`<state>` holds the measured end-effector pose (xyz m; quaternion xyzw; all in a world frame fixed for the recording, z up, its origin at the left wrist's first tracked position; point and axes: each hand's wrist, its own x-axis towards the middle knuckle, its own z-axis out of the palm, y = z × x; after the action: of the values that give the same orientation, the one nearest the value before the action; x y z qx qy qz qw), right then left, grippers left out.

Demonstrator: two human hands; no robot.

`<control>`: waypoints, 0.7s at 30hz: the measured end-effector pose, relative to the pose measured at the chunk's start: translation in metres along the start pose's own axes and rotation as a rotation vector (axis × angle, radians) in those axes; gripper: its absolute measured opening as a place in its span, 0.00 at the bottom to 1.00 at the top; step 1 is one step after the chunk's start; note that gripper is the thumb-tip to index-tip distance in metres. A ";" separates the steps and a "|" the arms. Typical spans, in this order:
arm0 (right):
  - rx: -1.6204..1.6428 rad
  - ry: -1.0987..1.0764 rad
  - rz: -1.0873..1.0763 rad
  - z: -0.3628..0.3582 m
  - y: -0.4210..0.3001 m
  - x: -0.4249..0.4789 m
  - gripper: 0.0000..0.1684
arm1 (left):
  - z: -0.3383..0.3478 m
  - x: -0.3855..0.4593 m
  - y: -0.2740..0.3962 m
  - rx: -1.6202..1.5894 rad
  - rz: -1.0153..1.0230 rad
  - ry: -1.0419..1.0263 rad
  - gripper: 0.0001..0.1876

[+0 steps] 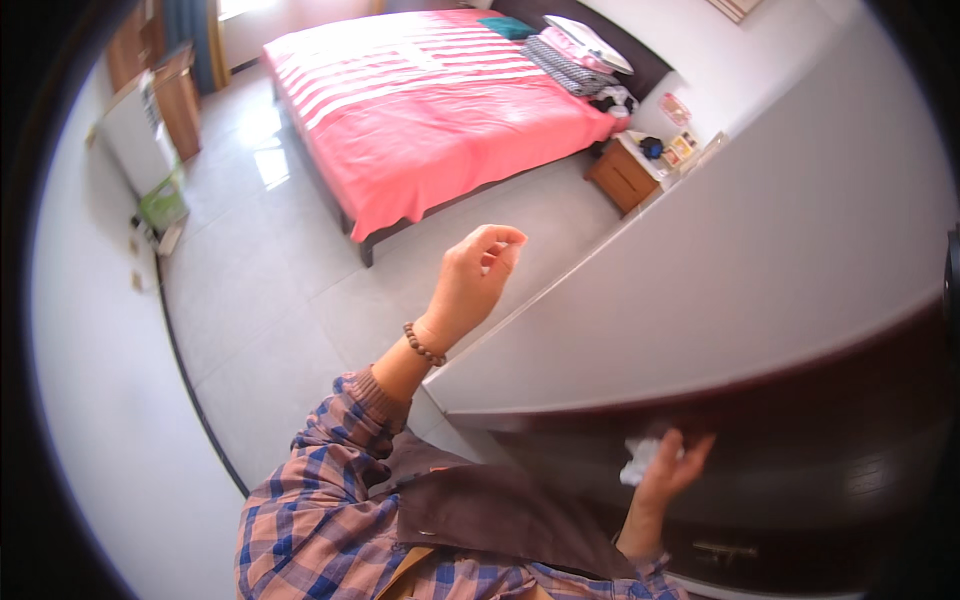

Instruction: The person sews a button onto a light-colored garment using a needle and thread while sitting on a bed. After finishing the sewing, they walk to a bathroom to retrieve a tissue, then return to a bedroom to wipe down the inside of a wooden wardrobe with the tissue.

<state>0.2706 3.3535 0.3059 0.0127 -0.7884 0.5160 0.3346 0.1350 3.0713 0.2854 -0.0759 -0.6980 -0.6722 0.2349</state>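
My left hand (480, 274) is raised in front of me, with a brown bead bracelet (424, 345) at its wrist. Its thumb and fingertips are pinched together, and no object shows clearly between them. Lower and to the right, my right hand (667, 469) holds a crumpled white tissue (640, 460) on its thumb-side, its other fingers partly spread and slightly blurred. That hand is beside a dark brown glossy door or cabinet front (787, 450), which has a metal handle (724, 551) below the hand. A dark apron (495, 510) covers my front.
A white wall edge (637, 300) runs diagonally on my right. Ahead stands a bed (450, 135) with a pink cover and folded bedding (574, 56). A wooden nightstand (622, 176) is beside it. Along the left wall (90, 337) stands a green basket (161, 202). Grey tiles (300, 322) cover the floor.
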 end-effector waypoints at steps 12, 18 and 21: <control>-0.146 0.462 0.303 0.015 -0.031 -0.012 0.29 | 0.153 0.196 -0.017 -0.520 0.093 -0.568 0.31; -0.207 0.642 0.479 0.016 -0.014 -0.024 0.31 | 0.206 0.229 -0.019 -0.658 -0.045 -0.604 0.31; -0.317 0.597 0.453 0.001 -0.004 -0.036 0.33 | 0.201 0.226 -0.008 -0.660 -0.097 -0.717 0.33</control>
<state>0.2991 3.3392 0.2895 -0.3636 -0.7092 0.4295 0.4247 -0.1127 3.2192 0.3780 -0.3401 -0.4874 -0.7993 -0.0884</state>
